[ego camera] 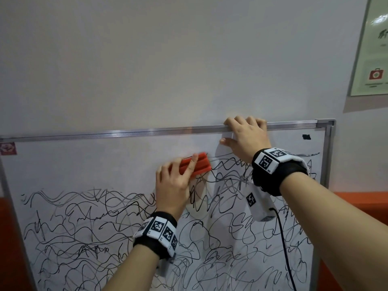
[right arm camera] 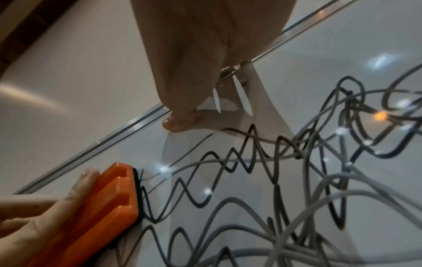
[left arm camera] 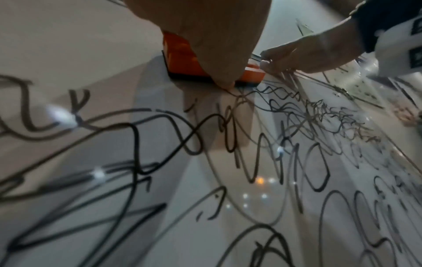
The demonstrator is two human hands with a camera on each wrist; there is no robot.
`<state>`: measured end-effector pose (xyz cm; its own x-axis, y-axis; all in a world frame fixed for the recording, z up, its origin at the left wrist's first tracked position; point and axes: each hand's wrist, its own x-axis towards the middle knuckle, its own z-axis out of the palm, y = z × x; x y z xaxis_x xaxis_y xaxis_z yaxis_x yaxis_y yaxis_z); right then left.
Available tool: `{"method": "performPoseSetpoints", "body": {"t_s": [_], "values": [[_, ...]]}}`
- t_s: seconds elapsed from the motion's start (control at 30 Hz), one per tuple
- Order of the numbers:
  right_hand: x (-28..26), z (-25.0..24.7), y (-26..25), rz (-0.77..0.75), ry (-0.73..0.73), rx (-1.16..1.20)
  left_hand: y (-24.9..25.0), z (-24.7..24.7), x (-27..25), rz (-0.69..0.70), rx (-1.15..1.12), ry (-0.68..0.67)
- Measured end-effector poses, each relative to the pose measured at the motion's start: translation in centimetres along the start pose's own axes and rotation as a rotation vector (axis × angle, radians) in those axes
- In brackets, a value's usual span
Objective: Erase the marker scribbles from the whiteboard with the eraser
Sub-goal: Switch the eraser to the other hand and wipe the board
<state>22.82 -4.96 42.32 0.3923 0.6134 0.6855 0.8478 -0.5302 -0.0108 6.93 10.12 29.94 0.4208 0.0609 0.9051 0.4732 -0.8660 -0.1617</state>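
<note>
A whiteboard point(ego camera: 84, 164) in a metal frame stands before me. Black marker scribbles point(ego camera: 105, 217) cover its lower part and its upper right; the upper left is wiped white. My left hand point(ego camera: 178, 177) holds an orange eraser point(ego camera: 202, 164) flat against the board at the left end of the upper scribbles, index finger along its back. In the left wrist view the thumb point(left arm camera: 223, 81) sits at the lower edge of the eraser point(left arm camera: 182, 59). My right hand point(ego camera: 243, 137) grips the top frame point(ego camera: 126, 132), fingers curled over it, thumb on the board. The right wrist view shows the eraser point(right arm camera: 114, 204) with its dark felt touching the lines.
A green framed poster point(ego camera: 371, 49) hangs on the wall at the upper right. An orange band point(ego camera: 361, 200) runs along the wall behind the board. A small black mark point(ego camera: 306, 137) sits near the board's top right corner. A black cable point(ego camera: 283, 238) hangs from my right wrist camera.
</note>
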Motion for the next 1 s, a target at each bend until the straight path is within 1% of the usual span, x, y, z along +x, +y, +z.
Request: {"method": "performPoseSetpoints", "body": {"t_s": [0.03,0.07,0.13,0.17,0.2,0.3,0.33,0.4,0.43,0.47,0.57,0.6,0.63,0.73,0.77,0.87,0.9,1.0], "values": [[0.0,0.0,0.0,0.000,-0.001,0.000,-0.2,-0.1,0.0,0.009,0.032,-0.005],[0.0,0.0,0.0,0.000,0.001,-0.001,-0.1,-0.1,0.1,-0.039,0.056,0.007],[0.1,0.1,0.1,0.001,0.003,-0.002,0.9,-0.1,0.2,-0.210,0.069,0.028],[0.1,0.1,0.2,0.003,0.003,-0.002,1.6,-0.1,0.1,-0.261,0.070,0.023],[0.1,0.1,0.2,0.004,0.002,-0.003,2.1,-0.1,-0.1,-0.268,0.073,0.015],[0.1,0.2,0.2,-0.002,0.004,-0.003,1.1,-0.3,0.3,-0.151,0.110,0.015],[0.1,0.3,0.2,-0.004,0.007,-0.003,0.4,-0.6,0.8,-0.142,0.139,0.026],[0.1,0.3,0.2,-0.003,0.013,0.000,-0.4,-1.0,2.0,-0.215,0.195,0.035],[0.2,0.3,0.2,-0.003,0.015,0.003,-0.2,-1.1,2.3,-0.228,0.192,0.031],[0.2,0.3,0.2,-0.005,0.015,0.004,0.2,-1.0,2.1,-0.186,0.169,0.027],[0.1,0.3,0.2,-0.008,0.009,0.008,1.2,-0.6,0.2,0.056,0.126,-0.034],[0.2,0.3,0.2,-0.009,0.009,0.008,1.0,-0.6,0.0,0.089,0.146,-0.050],[0.2,0.3,0.3,-0.004,0.008,0.006,0.8,-0.7,0.2,0.088,0.166,-0.053],[0.2,0.2,0.3,0.003,0.005,0.001,1.1,-1.0,1.4,-0.040,0.194,-0.029],[0.2,0.3,0.2,0.001,0.007,-0.001,1.6,-1.0,1.4,-0.058,0.180,-0.027],[0.2,0.3,0.1,0.005,0.009,-0.001,2.5,-0.6,0.7,0.025,0.142,-0.051],[0.2,0.3,0.1,0.006,0.010,-0.001,2.5,-0.7,0.8,0.026,0.157,-0.059],[0.2,0.5,0.1,0.003,0.005,-0.008,2.4,-1.1,1.8,-0.106,0.199,-0.052]]}}
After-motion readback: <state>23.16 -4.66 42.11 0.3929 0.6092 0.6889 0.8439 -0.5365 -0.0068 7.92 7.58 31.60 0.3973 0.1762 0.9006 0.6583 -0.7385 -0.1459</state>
